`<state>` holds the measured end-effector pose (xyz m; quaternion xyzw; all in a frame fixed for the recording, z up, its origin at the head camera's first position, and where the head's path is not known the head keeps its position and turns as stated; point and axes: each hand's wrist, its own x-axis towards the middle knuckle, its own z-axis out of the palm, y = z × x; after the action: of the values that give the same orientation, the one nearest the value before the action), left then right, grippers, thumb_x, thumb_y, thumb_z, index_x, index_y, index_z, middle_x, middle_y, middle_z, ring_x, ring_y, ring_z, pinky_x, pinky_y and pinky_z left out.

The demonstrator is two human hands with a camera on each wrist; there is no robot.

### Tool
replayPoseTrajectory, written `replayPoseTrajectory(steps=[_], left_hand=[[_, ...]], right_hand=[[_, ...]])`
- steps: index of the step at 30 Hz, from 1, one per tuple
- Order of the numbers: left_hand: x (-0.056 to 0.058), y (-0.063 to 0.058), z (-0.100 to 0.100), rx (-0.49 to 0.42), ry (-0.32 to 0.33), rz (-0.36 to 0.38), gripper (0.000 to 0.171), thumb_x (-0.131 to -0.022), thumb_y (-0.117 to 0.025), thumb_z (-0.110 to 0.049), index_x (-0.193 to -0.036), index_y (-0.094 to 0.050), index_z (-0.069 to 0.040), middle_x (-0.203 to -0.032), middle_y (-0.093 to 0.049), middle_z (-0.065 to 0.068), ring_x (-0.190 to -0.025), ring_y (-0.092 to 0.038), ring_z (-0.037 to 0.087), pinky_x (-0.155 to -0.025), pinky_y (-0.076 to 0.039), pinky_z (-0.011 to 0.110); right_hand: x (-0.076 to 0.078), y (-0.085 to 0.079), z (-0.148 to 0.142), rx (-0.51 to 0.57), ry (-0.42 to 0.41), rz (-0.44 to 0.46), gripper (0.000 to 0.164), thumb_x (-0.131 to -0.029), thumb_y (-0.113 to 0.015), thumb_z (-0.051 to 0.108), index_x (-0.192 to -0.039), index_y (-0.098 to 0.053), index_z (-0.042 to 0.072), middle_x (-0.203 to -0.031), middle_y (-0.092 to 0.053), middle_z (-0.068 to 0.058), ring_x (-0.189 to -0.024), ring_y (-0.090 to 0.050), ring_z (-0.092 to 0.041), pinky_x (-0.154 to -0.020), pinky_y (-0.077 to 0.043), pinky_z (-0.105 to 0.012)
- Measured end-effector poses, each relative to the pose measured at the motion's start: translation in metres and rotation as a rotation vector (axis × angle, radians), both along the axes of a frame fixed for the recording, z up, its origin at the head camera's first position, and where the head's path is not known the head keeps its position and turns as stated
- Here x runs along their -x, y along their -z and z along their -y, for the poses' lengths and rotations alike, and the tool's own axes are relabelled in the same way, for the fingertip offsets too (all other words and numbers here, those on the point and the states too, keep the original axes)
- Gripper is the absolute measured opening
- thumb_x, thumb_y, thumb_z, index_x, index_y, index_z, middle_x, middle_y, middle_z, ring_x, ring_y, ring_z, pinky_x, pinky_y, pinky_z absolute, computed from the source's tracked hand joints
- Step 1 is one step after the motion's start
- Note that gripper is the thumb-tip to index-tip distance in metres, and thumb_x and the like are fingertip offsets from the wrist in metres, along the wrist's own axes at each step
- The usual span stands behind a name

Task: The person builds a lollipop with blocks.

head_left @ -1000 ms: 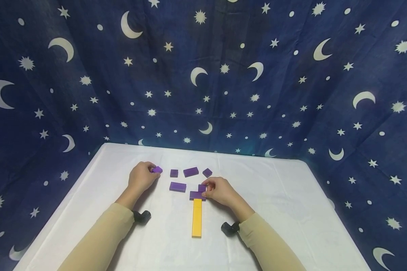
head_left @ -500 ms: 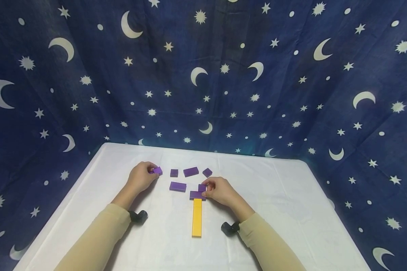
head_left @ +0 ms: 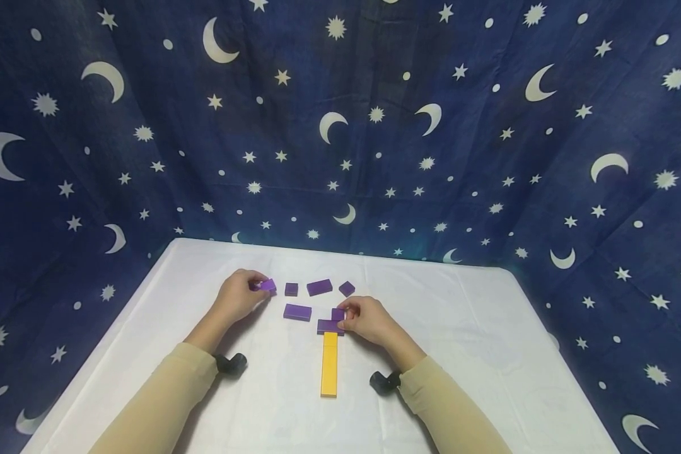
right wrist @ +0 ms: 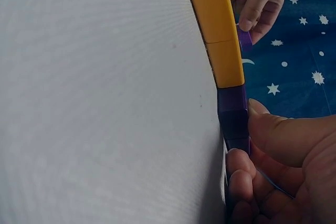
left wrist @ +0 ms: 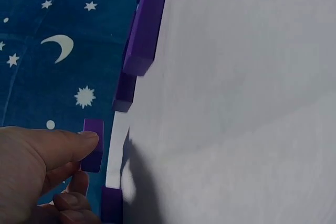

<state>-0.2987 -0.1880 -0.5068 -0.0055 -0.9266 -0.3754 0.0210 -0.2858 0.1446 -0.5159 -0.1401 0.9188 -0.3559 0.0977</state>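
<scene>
My left hand (head_left: 240,295) pinches a purple block (head_left: 268,285) between thumb and fingers, at the far left of the group. In the left wrist view this purple block (left wrist: 93,156) is off the table. My right hand (head_left: 369,320) curls its thumb and fingers about a small purple block (head_left: 337,313), which sits against the far side of a longer purple block (head_left: 328,327). The right thumb also touches the longer block's right end. A yellow strip of blocks (head_left: 329,366) runs from that block toward me. The right fingers partly hide the small block.
Beyond the hands lie a small purple block (head_left: 291,289), a longer one (head_left: 320,287) and a turned small one (head_left: 347,289). Another long purple block (head_left: 297,313) lies left of the right hand. A white cloth covers the table (head_left: 459,353); a starry curtain (head_left: 374,157) surrounds its far sides.
The purple block in my left hand has shifted slightly right and turned a little, while the left forearm has moved slightly left. My right hand and the blocks on the table stay put.
</scene>
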Motion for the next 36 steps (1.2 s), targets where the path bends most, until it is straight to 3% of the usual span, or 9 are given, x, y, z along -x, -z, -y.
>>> replayPoseTrajectory(steps=[9, 21, 28, 36], left_hand=[[-0.005, -0.006, -0.020, -0.023, 0.061, 0.021, 0.034, -0.095, -0.080, -0.020, -0.127, -0.075, -0.010, -0.136, -0.068, 0.021, -0.128, -0.065, 0.045, -0.111, -0.048, 0.063], [-0.010, -0.011, -0.050, -0.067, 0.133, 0.020, 0.030, -0.093, -0.082, -0.016, -0.122, -0.079, -0.013, -0.132, -0.071, 0.013, -0.129, -0.065, 0.036, -0.113, -0.049, 0.057], [-0.010, -0.010, -0.066, -0.070, 0.189, -0.008, 0.030, -0.090, -0.084, -0.016, -0.120, -0.080, -0.013, -0.123, -0.074, 0.009, -0.120, -0.068, 0.030, -0.111, -0.051, 0.052], [-0.009, -0.008, -0.080, -0.067, 0.199, 0.007, 0.026, -0.088, -0.086, -0.016, -0.114, -0.082, -0.017, -0.117, -0.073, 0.007, -0.107, -0.067, 0.023, -0.103, -0.055, 0.047]], right_hand=[[-0.001, -0.003, 0.000, -0.007, -0.009, -0.005, 0.036, -0.088, -0.089, 0.019, -0.121, -0.078, 0.012, -0.081, -0.063, 0.002, -0.074, -0.055, -0.014, -0.068, -0.045, -0.028], [-0.002, -0.003, 0.001, -0.016, 0.001, -0.005, 0.036, -0.089, -0.088, 0.019, -0.123, -0.078, 0.014, -0.082, -0.063, 0.002, -0.075, -0.055, -0.014, -0.068, -0.045, -0.028], [-0.002, -0.003, 0.000, -0.005, 0.003, 0.006, 0.036, -0.089, -0.088, 0.019, -0.123, -0.078, 0.014, -0.082, -0.063, 0.001, -0.074, -0.055, -0.014, -0.068, -0.045, -0.029], [0.000, -0.003, 0.000, -0.003, 0.001, 0.029, 0.037, -0.090, -0.088, 0.020, -0.124, -0.077, 0.014, -0.082, -0.063, 0.001, -0.075, -0.056, -0.015, -0.068, -0.046, -0.029]])
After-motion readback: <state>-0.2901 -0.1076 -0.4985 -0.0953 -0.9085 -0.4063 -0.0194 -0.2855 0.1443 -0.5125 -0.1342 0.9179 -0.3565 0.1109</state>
